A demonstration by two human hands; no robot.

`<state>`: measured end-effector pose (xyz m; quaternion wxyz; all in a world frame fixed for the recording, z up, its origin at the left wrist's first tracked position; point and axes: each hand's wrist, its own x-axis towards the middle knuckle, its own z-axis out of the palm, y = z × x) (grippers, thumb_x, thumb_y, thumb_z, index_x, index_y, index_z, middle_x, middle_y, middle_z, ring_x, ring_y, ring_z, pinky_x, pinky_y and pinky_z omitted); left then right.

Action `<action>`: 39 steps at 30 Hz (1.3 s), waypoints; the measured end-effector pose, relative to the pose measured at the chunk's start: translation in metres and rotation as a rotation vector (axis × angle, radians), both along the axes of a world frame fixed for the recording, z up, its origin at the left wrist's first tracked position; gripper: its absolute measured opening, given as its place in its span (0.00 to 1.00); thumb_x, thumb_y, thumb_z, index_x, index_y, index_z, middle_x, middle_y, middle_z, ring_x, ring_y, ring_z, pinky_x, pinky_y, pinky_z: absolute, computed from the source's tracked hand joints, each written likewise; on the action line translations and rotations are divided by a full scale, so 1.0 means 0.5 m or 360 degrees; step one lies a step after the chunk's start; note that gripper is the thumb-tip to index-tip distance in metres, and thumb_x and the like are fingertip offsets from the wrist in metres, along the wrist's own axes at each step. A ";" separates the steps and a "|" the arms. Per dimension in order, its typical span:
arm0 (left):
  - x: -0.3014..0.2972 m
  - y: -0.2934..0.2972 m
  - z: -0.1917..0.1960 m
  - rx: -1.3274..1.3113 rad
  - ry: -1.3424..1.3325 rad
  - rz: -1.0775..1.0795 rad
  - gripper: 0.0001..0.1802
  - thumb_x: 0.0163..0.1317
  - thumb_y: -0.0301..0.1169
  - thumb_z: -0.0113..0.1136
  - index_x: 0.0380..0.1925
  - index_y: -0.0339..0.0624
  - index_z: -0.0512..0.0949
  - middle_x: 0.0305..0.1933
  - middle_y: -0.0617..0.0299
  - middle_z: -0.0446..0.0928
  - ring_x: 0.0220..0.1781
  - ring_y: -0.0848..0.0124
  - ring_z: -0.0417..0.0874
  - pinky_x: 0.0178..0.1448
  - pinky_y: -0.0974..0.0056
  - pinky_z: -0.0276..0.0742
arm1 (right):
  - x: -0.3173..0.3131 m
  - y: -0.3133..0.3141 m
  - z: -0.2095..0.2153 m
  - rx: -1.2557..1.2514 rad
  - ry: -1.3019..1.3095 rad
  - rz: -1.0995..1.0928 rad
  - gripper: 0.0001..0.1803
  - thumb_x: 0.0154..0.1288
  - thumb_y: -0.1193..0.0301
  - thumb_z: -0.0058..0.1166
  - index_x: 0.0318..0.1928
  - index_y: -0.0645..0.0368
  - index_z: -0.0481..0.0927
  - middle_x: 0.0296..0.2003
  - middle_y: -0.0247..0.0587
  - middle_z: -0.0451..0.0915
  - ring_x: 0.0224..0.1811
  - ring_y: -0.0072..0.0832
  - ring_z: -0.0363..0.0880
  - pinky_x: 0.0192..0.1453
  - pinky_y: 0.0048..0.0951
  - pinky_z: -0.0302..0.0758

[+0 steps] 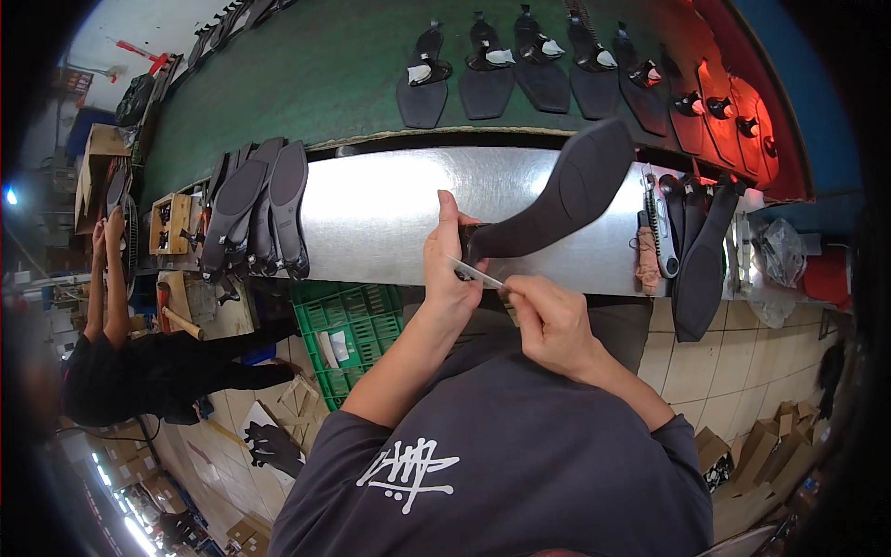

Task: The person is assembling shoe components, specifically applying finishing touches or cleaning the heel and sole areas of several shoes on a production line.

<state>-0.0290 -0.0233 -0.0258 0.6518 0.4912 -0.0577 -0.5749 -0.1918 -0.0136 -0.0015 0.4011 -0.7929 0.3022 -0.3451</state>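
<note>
My left hand point(448, 260) grips a black sandal point(566, 200) by its heel end, thumb pointing up. The sandal's flat sole faces up, and its toe end reaches out to the right over the metal ledge. Closed in a pinch, my right hand point(555, 325) holds a thin, pale, blade-like tool point(478, 273). The tool's far end lies against the heel end beside my left fingers; the exact contact is hidden. What the tool is, I cannot make out for sure.
A green conveyor belt point(306, 74) carries several black sandals, the right ones under red light. Stacked soles point(237, 200) lie left on the metal ledge point(371, 213); more sandals point(703, 269) and hand tools point(663, 227) lie right. A green crate point(371, 357) stands below. A co-worker point(139, 371) works at left.
</note>
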 end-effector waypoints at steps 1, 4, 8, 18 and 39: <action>-0.001 -0.004 -0.005 0.0015 0.0066 0.0078 0.29 0.66 0.59 0.49 0.23 0.44 0.70 0.20 0.64 0.73 0.15 0.77 0.69 0.16 0.72 0.60 | -0.004 0.008 0.008 -0.0040 0.0052 0.0123 0.06 0.60 0.79 0.55 0.38 0.63 0.77 0.30 0.45 0.79 0.29 0.42 0.80 0.33 0.35 0.75; 0.002 -0.016 -0.003 0.0036 0.0226 0.0054 0.30 0.64 0.62 0.49 0.24 0.45 0.70 0.24 0.63 0.74 0.18 0.75 0.69 0.19 0.70 0.62 | 0.011 0.012 0.018 0.0024 -0.0032 0.0027 0.05 0.60 0.80 0.54 0.37 0.63 0.77 0.28 0.44 0.78 0.28 0.42 0.79 0.32 0.34 0.75; 0.004 -0.010 0.041 0.0332 0.0737 -0.0069 0.31 0.59 0.67 0.51 0.28 0.49 0.75 0.24 0.63 0.74 0.20 0.69 0.72 0.27 0.67 0.69 | 0.000 -0.012 0.010 0.0191 0.0006 -0.0226 0.03 0.62 0.79 0.53 0.36 0.62 0.75 0.27 0.46 0.77 0.27 0.43 0.78 0.30 0.36 0.73; -0.006 -0.001 0.004 -0.0385 0.1333 -0.0125 0.19 0.63 0.45 0.55 0.18 0.50 0.67 0.19 0.70 0.64 0.27 0.76 0.66 0.44 0.64 0.65 | 0.016 0.002 0.002 0.0216 0.0028 -0.0038 0.03 0.64 0.77 0.50 0.34 0.62 0.71 0.26 0.48 0.73 0.26 0.48 0.75 0.29 0.40 0.71; 0.424 0.183 0.080 0.0335 -0.2025 0.1009 0.22 0.67 0.35 0.57 0.57 0.34 0.73 0.62 0.52 0.70 0.64 0.63 0.70 0.67 0.61 0.62 | -0.013 -0.069 -0.016 0.0450 0.0016 -0.0193 0.03 0.64 0.79 0.49 0.34 0.64 0.76 0.22 0.40 0.74 0.20 0.27 0.71 0.26 0.27 0.68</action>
